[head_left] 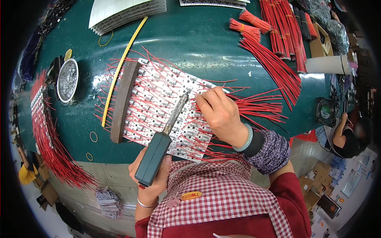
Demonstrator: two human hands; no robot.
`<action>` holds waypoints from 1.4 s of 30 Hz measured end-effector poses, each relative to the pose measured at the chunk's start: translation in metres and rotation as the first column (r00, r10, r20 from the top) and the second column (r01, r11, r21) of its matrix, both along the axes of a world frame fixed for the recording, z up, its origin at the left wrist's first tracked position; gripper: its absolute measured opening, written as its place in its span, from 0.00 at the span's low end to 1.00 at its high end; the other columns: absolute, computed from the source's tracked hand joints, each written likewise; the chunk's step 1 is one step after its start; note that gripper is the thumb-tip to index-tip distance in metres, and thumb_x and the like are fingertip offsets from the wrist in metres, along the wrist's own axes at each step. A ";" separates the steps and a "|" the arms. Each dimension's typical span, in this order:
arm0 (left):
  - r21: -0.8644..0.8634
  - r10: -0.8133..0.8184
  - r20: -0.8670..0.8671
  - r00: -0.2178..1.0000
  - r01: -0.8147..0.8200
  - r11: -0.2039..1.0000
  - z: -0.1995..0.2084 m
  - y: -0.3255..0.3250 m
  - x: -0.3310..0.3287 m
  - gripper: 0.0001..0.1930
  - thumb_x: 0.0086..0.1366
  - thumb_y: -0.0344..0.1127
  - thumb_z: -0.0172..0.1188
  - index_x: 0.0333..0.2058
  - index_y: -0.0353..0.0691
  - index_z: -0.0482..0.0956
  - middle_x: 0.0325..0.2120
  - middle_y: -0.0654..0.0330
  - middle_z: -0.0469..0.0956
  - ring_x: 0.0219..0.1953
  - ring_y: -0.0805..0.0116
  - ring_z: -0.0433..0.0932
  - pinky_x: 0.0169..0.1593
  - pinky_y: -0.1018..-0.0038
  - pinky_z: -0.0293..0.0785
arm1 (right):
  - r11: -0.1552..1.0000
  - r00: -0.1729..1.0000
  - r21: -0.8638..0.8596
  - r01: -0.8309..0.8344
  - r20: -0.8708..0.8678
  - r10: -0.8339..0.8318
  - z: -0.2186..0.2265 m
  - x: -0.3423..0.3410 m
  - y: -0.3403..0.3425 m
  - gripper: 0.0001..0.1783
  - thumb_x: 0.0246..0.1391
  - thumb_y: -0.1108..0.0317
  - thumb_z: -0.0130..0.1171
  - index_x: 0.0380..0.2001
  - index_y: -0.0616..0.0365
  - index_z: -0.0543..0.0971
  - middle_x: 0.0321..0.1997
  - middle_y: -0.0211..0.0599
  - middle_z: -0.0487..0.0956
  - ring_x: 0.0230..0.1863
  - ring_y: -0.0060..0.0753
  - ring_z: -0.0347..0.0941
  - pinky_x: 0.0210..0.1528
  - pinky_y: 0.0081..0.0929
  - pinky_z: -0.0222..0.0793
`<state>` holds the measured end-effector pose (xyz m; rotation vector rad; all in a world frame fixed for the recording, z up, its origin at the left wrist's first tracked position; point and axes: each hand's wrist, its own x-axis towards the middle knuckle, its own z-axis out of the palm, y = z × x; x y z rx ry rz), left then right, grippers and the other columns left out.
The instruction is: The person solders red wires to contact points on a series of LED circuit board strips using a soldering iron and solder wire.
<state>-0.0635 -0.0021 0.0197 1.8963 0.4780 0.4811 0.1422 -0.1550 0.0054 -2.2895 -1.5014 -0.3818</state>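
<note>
My left hand (pixel 152 178) is wrapped round the dark green handle of a soldering iron (pixel 152 158). Its long, blackened tip reaches up over a white circuit board panel (pixel 174 85) with rows of small parts and red wires on it. Above the right part of the panel, my right hand (pixel 218 113) is closed in a pinch beside the iron's tip. Thin red wires (pixel 258 105) fan out to the right from beneath that hand. The fingertips seem to pinch a red wire, mostly hidden by the fingers. A dark bar (pixel 126 101) lies across the panel's left side.
A yellow strip (pixel 124 71) runs beside the bar. Farther left are a metal bowl (pixel 67 80) and a wired board stack (pixel 45 127) hanging over the table edge. Red wire bundles (pixel 274 67), a white tube (pixel 327 64) and a small fan (pixel 325 111) are at right. Other people sit beyond.
</note>
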 end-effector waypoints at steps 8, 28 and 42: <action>-0.084 0.050 0.006 0.999 -0.049 0.995 -0.002 -0.003 0.000 0.12 0.56 0.23 0.69 0.40 0.25 0.82 0.32 0.50 0.83 0.28 0.63 0.82 0.32 0.73 0.75 | 0.999 0.999 0.021 0.032 -0.006 -0.032 0.005 -0.001 -0.003 0.17 0.44 0.73 0.60 0.41 0.64 0.80 0.35 0.38 0.73 0.39 0.37 0.73 0.32 0.29 0.72; -0.214 0.098 -0.103 0.990 -0.118 0.970 -0.008 -0.007 -0.013 0.11 0.56 0.23 0.69 0.39 0.26 0.82 0.31 0.52 0.82 0.26 0.65 0.80 0.30 0.73 0.74 | 0.998 0.997 0.058 0.028 -0.075 -0.024 0.011 -0.009 -0.006 0.19 0.43 0.75 0.61 0.43 0.64 0.82 0.34 0.36 0.77 0.32 0.37 0.74 0.31 0.32 0.72; -0.136 0.059 -0.044 0.997 -0.065 0.989 -0.012 -0.008 -0.009 0.11 0.54 0.22 0.70 0.37 0.26 0.82 0.32 0.50 0.83 0.28 0.61 0.83 0.32 0.72 0.76 | 0.999 0.997 0.037 0.008 -0.075 -0.005 -0.001 -0.008 -0.005 0.14 0.45 0.71 0.60 0.39 0.60 0.80 0.32 0.32 0.73 0.35 0.33 0.72 0.30 0.29 0.67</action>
